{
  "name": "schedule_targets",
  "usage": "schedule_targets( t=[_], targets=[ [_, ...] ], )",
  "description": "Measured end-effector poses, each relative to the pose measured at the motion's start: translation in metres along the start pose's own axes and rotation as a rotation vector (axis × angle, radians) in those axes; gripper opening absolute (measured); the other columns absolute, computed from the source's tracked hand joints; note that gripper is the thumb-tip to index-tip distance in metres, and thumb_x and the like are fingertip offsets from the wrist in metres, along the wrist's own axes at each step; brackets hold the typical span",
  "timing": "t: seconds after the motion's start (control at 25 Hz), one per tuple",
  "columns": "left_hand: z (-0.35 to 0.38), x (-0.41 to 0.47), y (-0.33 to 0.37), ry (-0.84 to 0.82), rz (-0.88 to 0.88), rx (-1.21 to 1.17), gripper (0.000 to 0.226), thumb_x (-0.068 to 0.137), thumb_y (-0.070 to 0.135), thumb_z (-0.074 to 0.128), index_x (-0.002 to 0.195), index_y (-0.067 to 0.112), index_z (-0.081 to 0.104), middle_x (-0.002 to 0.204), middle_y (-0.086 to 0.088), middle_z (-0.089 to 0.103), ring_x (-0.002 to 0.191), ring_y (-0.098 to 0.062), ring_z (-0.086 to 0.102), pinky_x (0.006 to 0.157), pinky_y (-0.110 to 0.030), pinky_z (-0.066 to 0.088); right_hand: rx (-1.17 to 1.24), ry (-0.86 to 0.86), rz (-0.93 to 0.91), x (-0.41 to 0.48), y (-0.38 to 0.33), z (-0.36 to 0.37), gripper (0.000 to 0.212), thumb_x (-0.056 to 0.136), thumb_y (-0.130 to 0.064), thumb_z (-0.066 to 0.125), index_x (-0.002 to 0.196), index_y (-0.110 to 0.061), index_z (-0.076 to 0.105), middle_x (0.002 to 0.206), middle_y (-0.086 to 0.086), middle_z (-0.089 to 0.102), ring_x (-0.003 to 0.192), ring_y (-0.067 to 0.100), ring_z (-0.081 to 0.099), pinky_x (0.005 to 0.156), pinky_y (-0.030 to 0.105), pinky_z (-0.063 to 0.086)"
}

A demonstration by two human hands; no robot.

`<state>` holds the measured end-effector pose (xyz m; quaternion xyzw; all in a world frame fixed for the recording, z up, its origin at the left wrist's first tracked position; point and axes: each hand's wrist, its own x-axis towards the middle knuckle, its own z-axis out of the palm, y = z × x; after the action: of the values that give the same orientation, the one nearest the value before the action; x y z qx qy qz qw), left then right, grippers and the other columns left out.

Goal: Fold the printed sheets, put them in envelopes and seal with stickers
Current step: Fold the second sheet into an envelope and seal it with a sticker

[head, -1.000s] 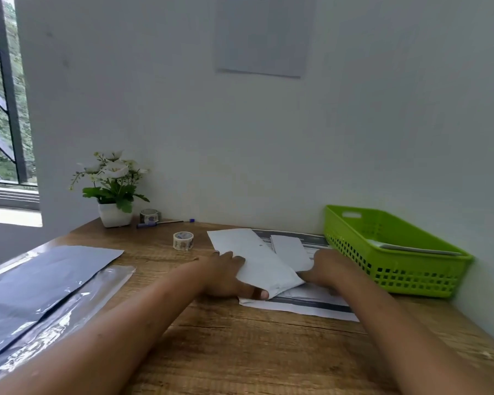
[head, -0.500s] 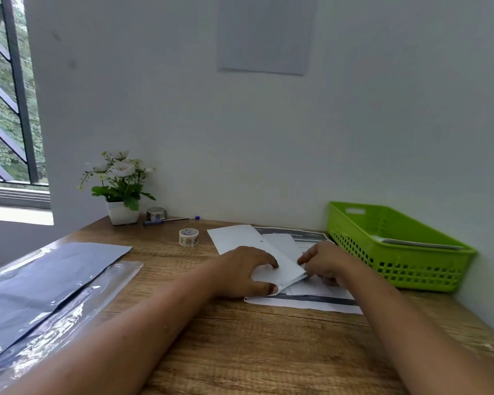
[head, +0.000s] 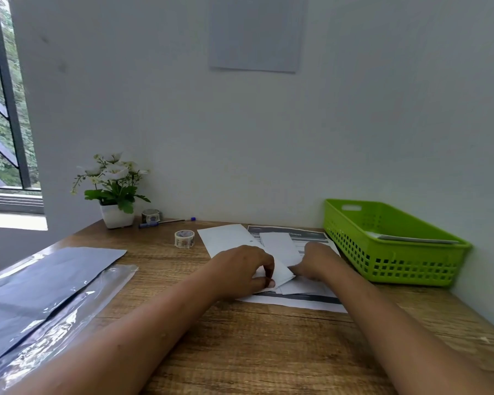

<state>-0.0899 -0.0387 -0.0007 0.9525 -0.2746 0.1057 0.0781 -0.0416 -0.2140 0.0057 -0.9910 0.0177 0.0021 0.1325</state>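
Folded white paper sheet (head: 280, 248), gripped by right hand (head: 315, 259), lies just right of long white envelope (head: 226, 238), pinched by left hand (head: 240, 270).

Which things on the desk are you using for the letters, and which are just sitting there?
For the job: envelope, folded sheet, printed sheets, sticker roll, maybe the green basket.

Just lying about: flower pot, pen, second roll, grey plastic bags, paper on the wall.
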Motion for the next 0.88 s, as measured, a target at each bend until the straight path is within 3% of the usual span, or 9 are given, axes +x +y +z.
schedule_targets(
  t=[0.08, 0.2, 0.28, 0.36, 0.44, 0.52, 0.64, 0.72, 0.88],
  targets=[
    [0.001, 0.002, 0.001, -0.019, -0.008, -0.037, 0.022, 0.091, 0.041, 0.054, 0.105, 0.025, 0.060, 0.116, 0.006, 0.058, 0.097, -0.007, 0.046, 0.084, -0.026, 0.041, 0.047, -0.001, -0.010, 0.002, -0.003, 0.001, 0.044, 0.080, -0.032, 0.067, 0.115, -0.007, 0.055, 0.120, 0.010, 0.059, 0.108, 0.027, 0.057, 0.080, 0.029, 0.047],
    [0.002, 0.003, 0.005, -0.033, -0.015, -0.033, 0.020, 0.092, 0.033, 0.052, 0.106, 0.021, 0.060, 0.114, 0.003, 0.056, 0.100, -0.012, 0.048, 0.087, -0.029, 0.044, 0.032, -0.003, -0.038, 0.004, -0.008, -0.003, 0.014, 0.078, -0.021, 0.066, 0.083, -0.011, 0.058, 0.087, 0.006, 0.060, 0.087, 0.026, 0.056, 0.059, 0.025, 0.044],
    [0.004, 0.003, 0.006, -0.006, -0.016, 0.045, 0.017, 0.094, 0.029, 0.048, 0.106, 0.020, 0.057, 0.112, 0.002, 0.055, 0.102, -0.014, 0.049, 0.085, -0.031, 0.045, -0.031, -0.050, -0.024, 0.002, -0.007, -0.007, 0.032, 0.078, -0.026, 0.071, 0.104, -0.010, 0.062, 0.104, 0.009, 0.065, 0.098, 0.028, 0.062, 0.071, 0.031, 0.053],
    [0.004, 0.002, 0.002, 0.045, -0.046, 0.103, 0.014, 0.096, 0.024, 0.043, 0.104, 0.019, 0.053, 0.110, -0.001, 0.057, 0.100, -0.018, 0.051, 0.080, -0.032, 0.046, -0.109, -0.017, 0.017, -0.001, -0.003, -0.010, 0.056, 0.081, -0.029, 0.070, 0.130, -0.009, 0.051, 0.130, 0.011, 0.058, 0.115, 0.028, 0.058, 0.090, 0.034, 0.051],
    [0.003, 0.001, -0.005, 0.094, -0.094, 0.108, 0.012, 0.097, 0.021, 0.040, 0.102, 0.017, 0.050, 0.108, -0.004, 0.060, 0.092, -0.019, 0.052, 0.074, -0.032, 0.044, -0.148, 0.089, 0.027, -0.006, 0.004, -0.009, 0.051, 0.087, -0.029, 0.060, 0.133, -0.010, 0.047, 0.138, 0.010, 0.050, 0.123, 0.028, 0.052, 0.095, 0.035, 0.046],
    [0.002, 0.000, -0.009, 0.124, -0.108, 0.132, 0.013, 0.098, 0.024, 0.039, 0.101, 0.016, 0.048, 0.104, -0.006, 0.061, 0.083, -0.018, 0.050, 0.068, -0.029, 0.037, -0.112, 0.092, 0.019, -0.014, 0.003, -0.005, 0.065, 0.083, -0.054, 0.058, 0.133, -0.014, 0.047, 0.139, 0.007, 0.049, 0.124, 0.028, 0.050, 0.092, 0.035, 0.046],
    [0.001, 0.001, -0.011, 0.150, -0.094, 0.134, 0.020, 0.097, 0.030, 0.041, 0.103, 0.014, 0.051, 0.101, -0.007, 0.064, 0.084, -0.021, 0.054, 0.067, -0.028, 0.037, -0.107, -0.033, 0.021, -0.024, -0.012, 0.001, 0.105, 0.053, -0.087, 0.053, 0.134, -0.020, 0.046, 0.138, 0.005, 0.050, 0.124, 0.028, 0.049, 0.092, 0.034, 0.046],
    [0.001, 0.001, -0.012, 0.142, -0.095, 0.095, 0.014, 0.095, 0.026, 0.047, 0.104, 0.016, 0.052, 0.104, -0.007, 0.065, 0.089, -0.022, 0.057, 0.071, -0.029, 0.043, -0.120, -0.053, 0.014, -0.024, -0.020, 0.002, 0.105, 0.048, -0.086, 0.055, 0.130, -0.021, 0.049, 0.135, 0.005, 0.052, 0.121, 0.029, 0.051, 0.090, 0.036, 0.047],
    [-0.002, 0.002, -0.009, 0.102, -0.040, 0.104, 0.014, 0.091, 0.016, 0.048, 0.104, 0.019, 0.046, 0.100, -0.008, 0.064, 0.083, -0.023, 0.055, 0.069, -0.033, 0.045, -0.111, -0.051, -0.039, -0.027, -0.027, 0.001, 0.068, 0.065, -0.058, 0.060, 0.121, -0.019, 0.054, 0.124, 0.007, 0.058, 0.110, 0.027, 0.056, 0.076, 0.032, 0.045]
  ],
)
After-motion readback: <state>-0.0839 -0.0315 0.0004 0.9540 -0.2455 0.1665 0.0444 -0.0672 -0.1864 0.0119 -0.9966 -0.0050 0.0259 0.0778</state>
